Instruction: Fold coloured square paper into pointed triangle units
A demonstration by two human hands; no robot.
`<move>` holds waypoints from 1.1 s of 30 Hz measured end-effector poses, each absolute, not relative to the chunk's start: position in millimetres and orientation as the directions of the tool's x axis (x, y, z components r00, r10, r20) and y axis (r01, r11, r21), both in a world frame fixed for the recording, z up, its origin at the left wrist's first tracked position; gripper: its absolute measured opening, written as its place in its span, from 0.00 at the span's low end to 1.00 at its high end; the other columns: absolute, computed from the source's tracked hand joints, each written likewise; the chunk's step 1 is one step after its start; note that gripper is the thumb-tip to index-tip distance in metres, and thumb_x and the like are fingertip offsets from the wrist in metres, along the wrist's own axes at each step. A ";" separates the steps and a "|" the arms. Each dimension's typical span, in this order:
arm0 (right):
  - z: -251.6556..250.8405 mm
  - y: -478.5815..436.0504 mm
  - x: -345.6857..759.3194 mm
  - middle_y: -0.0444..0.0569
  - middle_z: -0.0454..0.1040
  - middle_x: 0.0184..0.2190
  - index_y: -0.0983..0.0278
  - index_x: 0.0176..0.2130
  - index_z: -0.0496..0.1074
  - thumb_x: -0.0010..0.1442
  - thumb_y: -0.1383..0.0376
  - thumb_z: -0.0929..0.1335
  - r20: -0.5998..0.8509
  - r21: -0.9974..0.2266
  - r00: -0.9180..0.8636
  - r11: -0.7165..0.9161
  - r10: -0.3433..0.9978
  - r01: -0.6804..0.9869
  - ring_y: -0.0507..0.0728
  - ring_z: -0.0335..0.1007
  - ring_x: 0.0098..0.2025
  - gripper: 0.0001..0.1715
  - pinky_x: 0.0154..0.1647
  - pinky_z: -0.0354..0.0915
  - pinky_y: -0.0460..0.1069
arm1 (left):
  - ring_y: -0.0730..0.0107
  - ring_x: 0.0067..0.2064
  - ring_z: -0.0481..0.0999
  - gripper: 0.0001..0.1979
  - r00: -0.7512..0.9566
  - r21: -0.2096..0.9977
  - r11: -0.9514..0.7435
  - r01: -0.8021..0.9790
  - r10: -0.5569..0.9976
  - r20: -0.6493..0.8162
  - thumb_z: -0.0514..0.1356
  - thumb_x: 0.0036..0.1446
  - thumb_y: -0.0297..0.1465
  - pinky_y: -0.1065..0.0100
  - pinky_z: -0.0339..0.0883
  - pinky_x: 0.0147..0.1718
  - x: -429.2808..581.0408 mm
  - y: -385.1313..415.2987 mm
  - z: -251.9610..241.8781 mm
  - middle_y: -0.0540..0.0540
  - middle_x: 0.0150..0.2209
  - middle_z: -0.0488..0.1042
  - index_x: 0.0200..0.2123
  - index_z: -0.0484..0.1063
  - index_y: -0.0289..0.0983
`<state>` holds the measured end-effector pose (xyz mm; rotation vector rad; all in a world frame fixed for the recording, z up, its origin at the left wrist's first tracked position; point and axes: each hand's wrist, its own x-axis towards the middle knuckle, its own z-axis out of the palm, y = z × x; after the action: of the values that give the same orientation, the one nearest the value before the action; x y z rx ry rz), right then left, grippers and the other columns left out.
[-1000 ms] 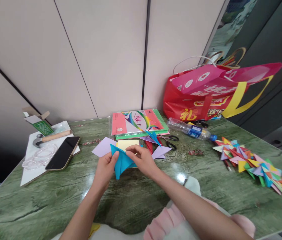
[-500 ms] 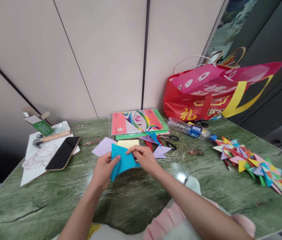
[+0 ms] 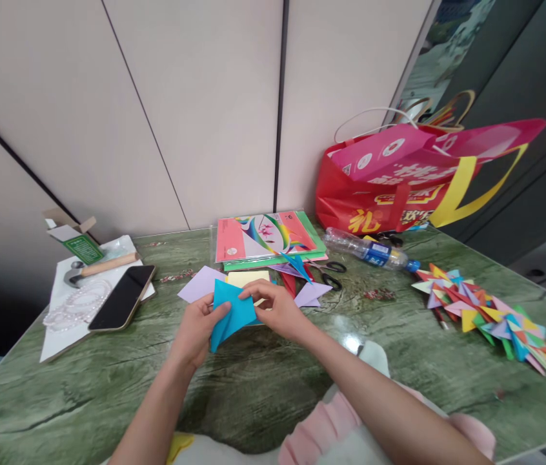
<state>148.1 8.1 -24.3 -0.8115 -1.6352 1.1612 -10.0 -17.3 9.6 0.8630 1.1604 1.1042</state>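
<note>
Between my hands, above the table, is a folded sheet of blue origami paper [image 3: 234,312]. My left hand [image 3: 199,328] pinches its left edge, thumb on top and fingers behind. The fingers of my right hand [image 3: 275,307] are closed on its right side. Behind the sheet lie a lilac paper piece [image 3: 201,284] and a pale yellow paper stack [image 3: 248,278], which is partly covered by my hands. Further right are a second lilac folded piece [image 3: 312,294], a blue folded piece [image 3: 297,265] and black-handled scissors [image 3: 333,281].
Paper packs [image 3: 268,237] lie by the wall. A plastic bottle [image 3: 374,250] rests before a red bag [image 3: 384,187]. Colourful folded-paper pieces [image 3: 486,310] spread at right. A phone [image 3: 122,297], hammer [image 3: 103,266], bead strand [image 3: 79,303] and green box [image 3: 82,247] are at left.
The right side of the blue paper has turned inward, so it looks narrower. My right hand's fingers have curled round to that edge, and the sheet has shifted slightly left.
</note>
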 end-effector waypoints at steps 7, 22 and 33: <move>-22.3 7.7 146.5 0.47 0.71 0.34 0.65 0.32 0.72 0.44 0.73 0.65 0.288 -0.954 -0.268 0.299 0.919 -0.003 0.53 0.68 0.35 0.12 0.31 0.67 0.46 | 0.68 0.24 0.75 0.17 0.107 0.956 0.252 -0.149 0.966 -0.237 0.68 0.36 0.34 0.68 0.70 0.27 -9.1 -17.9 5.4 0.47 0.24 0.77 0.31 0.74 0.31; -14.2 0.5 142.5 0.45 0.73 0.32 0.63 0.36 0.69 0.47 0.71 0.68 0.309 -0.946 -0.246 0.324 0.919 0.026 0.52 0.69 0.35 0.13 0.31 0.67 0.46 | 0.63 0.27 0.77 0.11 0.235 0.915 0.364 -0.173 0.917 -0.321 0.65 0.40 0.31 0.67 0.71 0.27 -1.8 -21.3 10.0 0.45 0.23 0.77 0.29 0.76 0.32; -18.3 2.6 141.0 0.45 0.71 0.33 0.63 0.39 0.68 0.49 0.68 0.68 0.242 -0.967 -0.256 0.210 0.936 -0.145 0.52 0.69 0.35 0.14 0.36 0.69 0.48 | 0.63 0.33 0.73 0.20 0.082 0.976 0.217 -0.025 0.973 -0.214 0.58 0.47 0.46 0.64 0.66 0.35 -5.2 -19.9 1.7 0.47 0.28 0.76 0.33 0.73 0.34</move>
<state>141.0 2.6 -18.3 -0.8097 -1.4174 1.2790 -5.2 -19.9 1.7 1.0604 1.2218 1.0078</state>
